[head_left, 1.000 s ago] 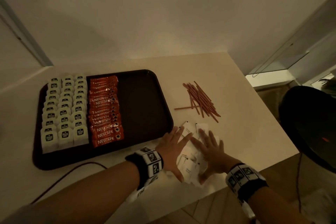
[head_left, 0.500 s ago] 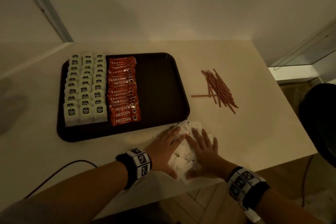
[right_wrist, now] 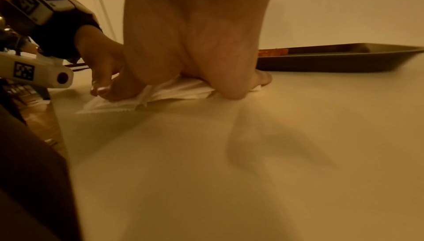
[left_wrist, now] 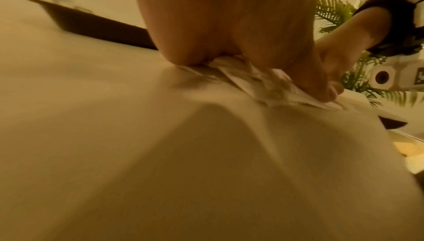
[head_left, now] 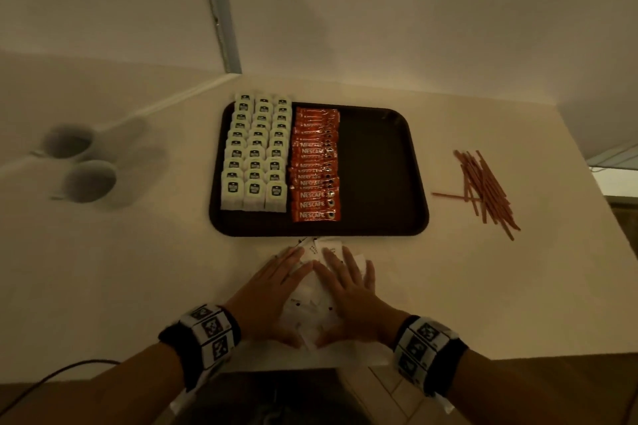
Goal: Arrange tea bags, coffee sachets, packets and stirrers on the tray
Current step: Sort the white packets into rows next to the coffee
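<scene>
A dark tray (head_left: 379, 166) lies on the pale counter. Its left part holds three rows of white tea bags (head_left: 255, 155), and beside them lies a column of orange Nescafe sachets (head_left: 316, 169); its right part is bare. A heap of white packets (head_left: 312, 304) sits just in front of the tray. My left hand (head_left: 269, 293) and right hand (head_left: 348, 290) lie flat on that heap with straight fingers, pressing from either side. In the wrist views the packets (left_wrist: 275, 89) (right_wrist: 174, 90) bunch up under the palms. Brown stirrers (head_left: 483, 186) lie in a loose pile right of the tray.
Two grey cups (head_left: 79, 162) stand blurred at the far left of the counter. A dark cable (head_left: 51, 376) runs off the near left edge. The counter's front edge is right behind my wrists. A green plant (left_wrist: 344, 27) stands beyond the counter.
The view has swung so the tray sits straight ahead. Both hands stay flat on the packets and have slid them leftwards along the tray's front rim.
</scene>
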